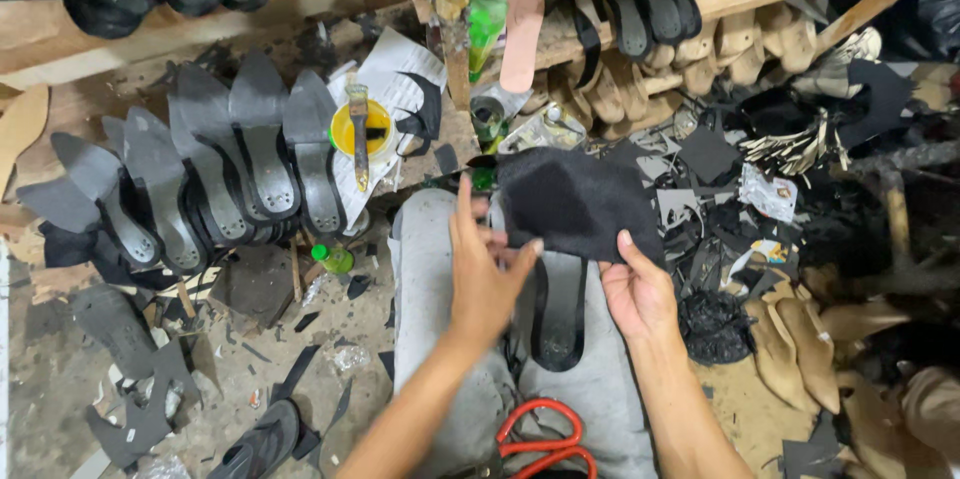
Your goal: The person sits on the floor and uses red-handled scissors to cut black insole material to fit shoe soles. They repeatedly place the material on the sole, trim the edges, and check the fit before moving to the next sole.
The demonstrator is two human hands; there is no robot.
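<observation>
Black fabric piece (pixel 575 201): dark, soft-looking sheet held up over the person's lap, covering the upper end of a black sole (pixel 557 314) that lies on the grey trousers (pixel 425 279).
Right hand (pixel 638 291): grips the lower right edge of the fabric, thumb up on the cloth, fingers curled under it.
Left hand (pixel 482 269): fingers spread fairly wide, palm turned toward the fabric's left edge, fingertips at or just touching that edge (a true grip cannot be told here).
Scissors (pixel 540 439): red-handled, lying on the lap near the bottom of the view, between the two forearms.
Row of soles (pixel 200 174): grey and black pointed soles leaning in an overlapping line to the left, well apart from the hands.
Yellow pot (pixel 362 129): small round tub with a brush resting across it, on white paper beyond the knees.
Green bottle (pixel 332 258): small, lying on the floor left of the knee.
Tan shoe lasts (pixel 795 349): heaped at the right, near black offcuts scattered on the floor.
</observation>
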